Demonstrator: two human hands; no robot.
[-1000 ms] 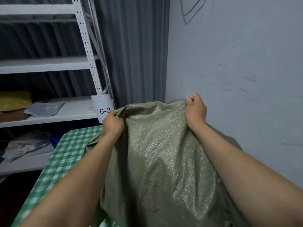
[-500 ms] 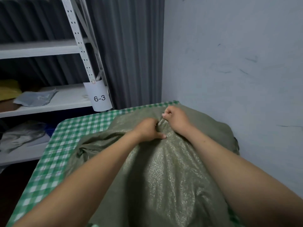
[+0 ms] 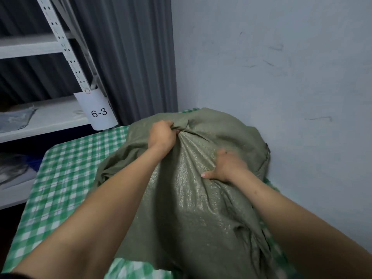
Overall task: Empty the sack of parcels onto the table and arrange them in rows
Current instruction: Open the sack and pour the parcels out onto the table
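Left hand (image 3: 162,135) grips sack (image 3: 191,208); right hand (image 3: 227,168) rests on it.

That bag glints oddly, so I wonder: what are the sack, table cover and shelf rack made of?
The sack looks like woven plastic, olive green: its fine weave glints and creases stiffly. The table cover, green-and-white check, could be cloth or plastic sheet; unclear. The shelf rack looks like white-painted metal, its upright punched with holes.

a parcel storeroom: white slotted racking (image 3: 66,47) with a tag (image 3: 96,110) reading 6-3, a grey mailer bag (image 3: 16,119) on a shelf, a sack (image 3: 191,188) on a checked worktop (image 3: 60,178).
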